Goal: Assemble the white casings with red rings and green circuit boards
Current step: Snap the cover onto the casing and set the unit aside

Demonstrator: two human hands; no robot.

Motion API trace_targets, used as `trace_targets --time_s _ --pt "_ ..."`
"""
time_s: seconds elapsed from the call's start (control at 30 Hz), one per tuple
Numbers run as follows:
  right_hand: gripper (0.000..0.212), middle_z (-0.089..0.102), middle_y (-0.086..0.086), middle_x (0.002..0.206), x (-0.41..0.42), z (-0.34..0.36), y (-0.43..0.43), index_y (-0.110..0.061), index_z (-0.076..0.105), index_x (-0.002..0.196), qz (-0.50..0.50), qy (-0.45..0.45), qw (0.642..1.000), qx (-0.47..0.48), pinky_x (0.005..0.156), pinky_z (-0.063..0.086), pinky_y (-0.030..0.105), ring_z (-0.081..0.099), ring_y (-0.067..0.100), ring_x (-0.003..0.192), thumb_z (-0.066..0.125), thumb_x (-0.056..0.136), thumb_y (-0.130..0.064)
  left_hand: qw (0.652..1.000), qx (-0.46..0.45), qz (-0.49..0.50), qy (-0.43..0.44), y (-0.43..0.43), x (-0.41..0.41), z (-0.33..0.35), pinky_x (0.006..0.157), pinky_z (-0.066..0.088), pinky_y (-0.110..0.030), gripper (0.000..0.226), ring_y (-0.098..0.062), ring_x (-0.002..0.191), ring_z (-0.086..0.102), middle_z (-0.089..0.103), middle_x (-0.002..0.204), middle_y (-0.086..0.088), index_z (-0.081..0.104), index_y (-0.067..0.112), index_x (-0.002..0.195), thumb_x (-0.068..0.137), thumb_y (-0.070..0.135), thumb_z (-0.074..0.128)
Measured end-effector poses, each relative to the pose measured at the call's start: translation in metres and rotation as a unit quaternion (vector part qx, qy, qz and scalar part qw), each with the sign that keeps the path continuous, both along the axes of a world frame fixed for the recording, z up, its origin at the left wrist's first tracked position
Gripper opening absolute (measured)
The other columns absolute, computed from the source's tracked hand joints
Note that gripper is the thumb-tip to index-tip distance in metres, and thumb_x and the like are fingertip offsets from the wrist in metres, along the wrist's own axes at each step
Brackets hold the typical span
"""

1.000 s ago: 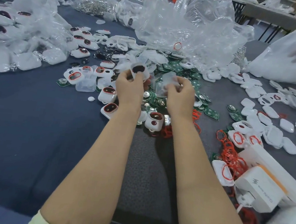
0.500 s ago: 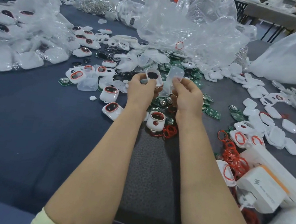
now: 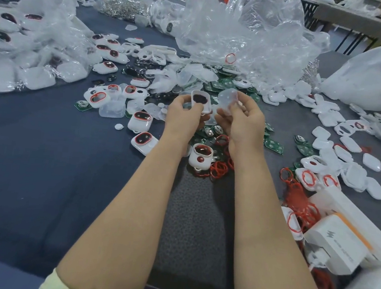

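Head view, the only one we get. The left hand (image 3: 184,114) has its grip clamped on a white casing (image 3: 200,101), dark opening facing up. It's held just above the clutter around the middle of the desk (image 3: 31,164). The right hand (image 3: 243,121) has its grip pinched round a translucent cover (image 3: 227,98) just beside the casing. I can't tell if the two parts are touching.

What I'd worry about:

- That cover looks thin and is only held by fingertips near its edge. If it gets pushed on at an angle, my guess is it pops out and lands among the lookalike clear pieces below.
- The opening is just a dark blur from here, so I can't see whether a ring or board sits inside. Closing it up without them means redoing it.
- The red rings (image 3: 217,170) and green circuit boards (image 3: 273,145) lie loose right under the wrists, next to a finished-looking casing (image 3: 201,156) between the forearms. One dropped elbow could sweep them toward the near edge.
- The crumpled plastic bag (image 3: 242,32) by the far edge could hide anything that flicks that way.
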State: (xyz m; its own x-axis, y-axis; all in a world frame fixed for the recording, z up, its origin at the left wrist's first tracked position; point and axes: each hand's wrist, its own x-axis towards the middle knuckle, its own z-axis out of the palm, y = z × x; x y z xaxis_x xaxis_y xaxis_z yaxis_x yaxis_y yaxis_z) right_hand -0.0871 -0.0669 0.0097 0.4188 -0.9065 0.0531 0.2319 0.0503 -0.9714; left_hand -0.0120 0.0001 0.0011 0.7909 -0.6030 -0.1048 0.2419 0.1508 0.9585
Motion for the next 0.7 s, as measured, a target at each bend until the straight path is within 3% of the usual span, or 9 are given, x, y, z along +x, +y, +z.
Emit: trace_targets --time_s 0.1,0.17,0.3,0.4,0.57,0.7 --pt "0.020 0.054 0.007 0.090 0.0009 -0.0011 -0.0010 -0.006 0.054 0.114 -0.015 0.005 1.000 0.000 0.057 0.051 0.015 0.063 0.003 0.052 0.052 0.095 -0.001 1.000 0.000 0.000 -0.005 0.0011 -0.0018 0.0011 0.056 0.052 -0.012 0.017 0.003 0.056 0.065 0.064 0.087 0.000 0.050 0.013 0.110 0.095 0.007 0.052" --pt "0.020 0.057 0.007 0.089 0.0007 -0.0008 -0.0025 -0.002 0.053 0.112 -0.029 0.000 0.999 0.016 0.057 0.052 0.015 0.063 0.003 0.051 0.056 0.092 -0.001 1.000 -0.003 -0.003 -0.005 0.0018 -0.0028 0.0013 0.054 0.050 -0.011 0.017 0.003 0.056 0.065 0.066 0.092 -0.004 0.050 0.011 0.111 0.095 0.006 0.052" --pt "0.009 0.061 0.005 0.084 -0.0023 0.0000 -0.0050 -0.008 0.056 0.097 -0.041 -0.011 0.998 0.045 0.056 0.051 0.016 0.062 0.004 0.053 0.056 0.092 0.000 1.000 -0.007 -0.010 -0.005 0.0036 -0.0027 0.0012 0.060 0.054 -0.015 0.017 -0.003 0.062 0.068 0.067 0.110 -0.016 0.050 0.012 0.112 0.096 0.005 0.051" --pt "0.014 0.059 0.007 0.083 -0.0048 0.0006 -0.0046 -0.011 0.053 0.091 -0.056 -0.023 0.996 0.062 0.050 0.049 0.016 0.061 0.004 0.048 0.050 0.094 0.002 0.999 -0.019 -0.024 0.008 0.0041 -0.0041 0.0013 0.063 0.057 -0.018 0.019 -0.007 0.060 0.069 0.065 0.113 -0.020 0.048 0.014 0.110 0.096 0.000 0.049" --pt "0.020 0.060 0.013 0.089 -0.0044 0.0030 -0.0033 -0.013 0.050 0.097 -0.066 -0.041 0.995 0.063 0.058 0.051 0.016 0.061 0.010 0.061 0.054 0.091 0.005 0.999 -0.037 -0.030 0.013 0.0039 -0.0031 0.0016 0.061 0.057 -0.019 0.022 -0.008 0.059 0.069 0.062 0.116 -0.022 0.048 0.017 0.104 0.095 -0.003 0.050" --pt "0.014 0.063 0.004 0.079 -0.0058 0.0043 -0.0030 -0.008 0.055 0.098 -0.083 -0.009 0.996 -0.004 0.054 0.047 0.014 0.058 0.000 0.051 0.060 0.088 0.000 0.999 -0.038 -0.027 0.021 0.0018 -0.0031 0.0022 0.060 0.056 -0.019 0.016 -0.009 0.061 0.069 0.063 0.113 -0.018 0.051 0.022 0.096 0.097 0.006 0.049"
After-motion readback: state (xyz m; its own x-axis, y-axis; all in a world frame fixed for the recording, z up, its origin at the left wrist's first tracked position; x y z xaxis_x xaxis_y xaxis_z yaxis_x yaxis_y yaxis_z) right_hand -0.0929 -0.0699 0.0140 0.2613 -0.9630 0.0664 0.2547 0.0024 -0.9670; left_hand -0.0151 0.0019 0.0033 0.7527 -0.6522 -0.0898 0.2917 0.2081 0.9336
